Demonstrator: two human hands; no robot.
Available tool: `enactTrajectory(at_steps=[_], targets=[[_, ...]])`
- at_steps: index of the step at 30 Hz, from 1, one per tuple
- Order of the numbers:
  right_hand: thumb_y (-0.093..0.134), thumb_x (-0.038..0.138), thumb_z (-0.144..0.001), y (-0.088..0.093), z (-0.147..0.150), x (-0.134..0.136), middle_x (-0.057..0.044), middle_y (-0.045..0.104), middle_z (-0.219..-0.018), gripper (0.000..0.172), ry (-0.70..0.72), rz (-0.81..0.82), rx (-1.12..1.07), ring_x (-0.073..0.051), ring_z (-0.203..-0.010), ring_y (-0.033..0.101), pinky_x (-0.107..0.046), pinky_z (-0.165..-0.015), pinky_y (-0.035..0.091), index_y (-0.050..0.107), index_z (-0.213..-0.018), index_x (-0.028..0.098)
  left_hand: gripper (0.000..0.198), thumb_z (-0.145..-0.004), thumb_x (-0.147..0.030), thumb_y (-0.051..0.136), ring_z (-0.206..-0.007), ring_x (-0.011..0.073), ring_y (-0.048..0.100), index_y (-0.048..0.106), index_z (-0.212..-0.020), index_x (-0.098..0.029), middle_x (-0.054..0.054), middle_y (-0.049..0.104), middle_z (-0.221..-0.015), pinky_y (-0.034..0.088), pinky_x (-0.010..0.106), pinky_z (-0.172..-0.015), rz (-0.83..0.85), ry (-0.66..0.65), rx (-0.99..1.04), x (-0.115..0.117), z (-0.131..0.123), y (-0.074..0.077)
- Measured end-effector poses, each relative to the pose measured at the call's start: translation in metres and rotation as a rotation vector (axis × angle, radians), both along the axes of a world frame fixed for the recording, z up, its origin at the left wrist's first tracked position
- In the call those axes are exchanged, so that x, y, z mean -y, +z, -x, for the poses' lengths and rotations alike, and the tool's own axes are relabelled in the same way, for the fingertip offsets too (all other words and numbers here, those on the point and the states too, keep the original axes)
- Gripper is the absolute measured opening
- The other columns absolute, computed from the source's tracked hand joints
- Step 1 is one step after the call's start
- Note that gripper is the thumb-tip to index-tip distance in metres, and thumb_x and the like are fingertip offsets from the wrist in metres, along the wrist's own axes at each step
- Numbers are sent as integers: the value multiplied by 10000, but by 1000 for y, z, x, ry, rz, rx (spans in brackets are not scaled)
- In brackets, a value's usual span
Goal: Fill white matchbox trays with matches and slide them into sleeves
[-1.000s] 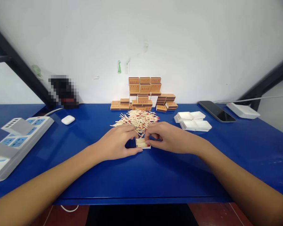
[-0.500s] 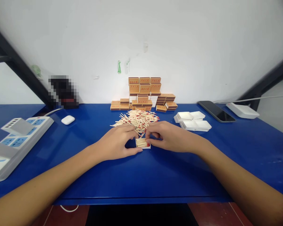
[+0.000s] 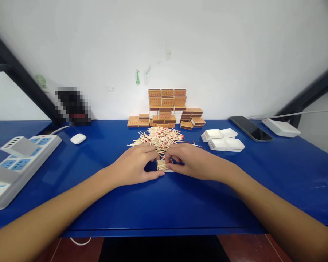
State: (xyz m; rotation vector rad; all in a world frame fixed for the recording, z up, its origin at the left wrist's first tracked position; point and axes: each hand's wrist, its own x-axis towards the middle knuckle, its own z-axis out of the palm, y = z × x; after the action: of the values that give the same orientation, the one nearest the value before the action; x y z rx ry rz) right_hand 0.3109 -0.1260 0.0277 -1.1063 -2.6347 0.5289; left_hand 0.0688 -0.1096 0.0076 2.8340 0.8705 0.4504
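Observation:
A small white tray of matches point(image 3: 162, 166) lies on the blue table point(image 3: 164, 203) between my hands. My left hand point(image 3: 135, 165) curls round the tray's left side, thumb along its near edge. My right hand point(image 3: 190, 161) rests against its right side, fingers bent and pinched over the matches. Just behind lies a loose pile of red-tipped matches point(image 3: 160, 137). Whether the right fingers hold single matches is hidden.
Stacked brown matchboxes point(image 3: 167, 107) stand by the wall. Empty white trays point(image 3: 224, 139) lie at right, beyond them a phone point(image 3: 250, 128) and a white box point(image 3: 281, 127). A power strip point(image 3: 15, 160) and a white earbud case point(image 3: 78, 138) are at left.
My right hand has slid a little left, now covering the tray's right part. The left hand has stayed put.

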Motion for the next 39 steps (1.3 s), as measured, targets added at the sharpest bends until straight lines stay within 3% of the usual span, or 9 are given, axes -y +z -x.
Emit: enactTrajectory(at_steps=[9, 15, 19, 24, 27, 30, 34, 39], targets=[[626, 136, -945, -1, 2, -1, -20, 647, -839, 84, 23, 3, -6, -154, -724, 523, -281, -674, 367, 675, -901, 188, 349, -967, -529, 664, -867, 217, 614, 680, -945, -181, 46, 671, -901, 473, 353, -744, -3, -8, 6, 0, -1, 1], [621, 232, -978, 4, -9, -7, -6, 624, -798, 115, -17, -42, -54, -148, -698, 499, -286, -653, 334, 673, -881, 198, 337, -956, -526, 685, -888, 223, 625, 691, -956, -189, 39, 672, -903, 480, 358, -753, 4, 0, 0, 1, 0, 1], [608, 293, -979, 11, -25, -18, -9, 607, -770, 166, -133, -124, -50, -150, -682, 495, -291, -642, 325, 674, -865, 191, 346, -954, -523, 693, -928, 230, 644, 707, -1024, -185, 46, 686, -942, 496, 366, -791, 7, -2, 8, 2, 1, 1], [587, 237, -944, -2, -41, -36, -39, 636, -793, 133, -274, -133, 117, -169, -705, 525, -307, -660, 337, 663, -851, 178, 357, -955, -523, 693, -914, 231, 644, 713, -1052, -181, 54, 686, -944, 499, 365, -790, -4, -9, 19, 1, 1, 1], [600, 227, -931, -6, -41, -39, -41, 640, -803, 116, -260, -105, 158, -167, -707, 518, -306, -657, 330, 654, -840, 180, 342, -955, -521, 693, -927, 235, 643, 705, -1016, -185, 55, 686, -945, 496, 364, -792, -4, -10, 13, 1, 0, 1], [609, 242, -939, -1, -30, -29, -16, 605, -769, 115, -220, -118, 43, -150, -674, 488, -296, -644, 324, 674, -862, 187, 341, -952, -523, 693, -933, 237, 647, 701, -1007, -187, 54, 688, -950, 496, 365, -788, -3, -7, 10, 2, 1, 1], [617, 250, -956, 6, -8, -9, 25, 540, -694, 138, -60, -63, -108, -136, -640, 460, -284, -638, 328, 708, -863, 203, 328, -951, -512, 697, -892, 226, 637, 700, -1002, -188, 45, 681, -921, 489, 362, -758, -3, -8, 15, 2, 1, 0], [650, 175, -930, -3, 5, 0, 3, 611, -776, 74, 18, -13, -57, -142, -701, 497, -277, -673, 352, 715, -899, 191, 320, -958, -507, 680, -853, 221, 617, 674, -918, -189, 43, 664, -879, 482, 364, -741, -5, -23, 35, 1, 1, -1]])
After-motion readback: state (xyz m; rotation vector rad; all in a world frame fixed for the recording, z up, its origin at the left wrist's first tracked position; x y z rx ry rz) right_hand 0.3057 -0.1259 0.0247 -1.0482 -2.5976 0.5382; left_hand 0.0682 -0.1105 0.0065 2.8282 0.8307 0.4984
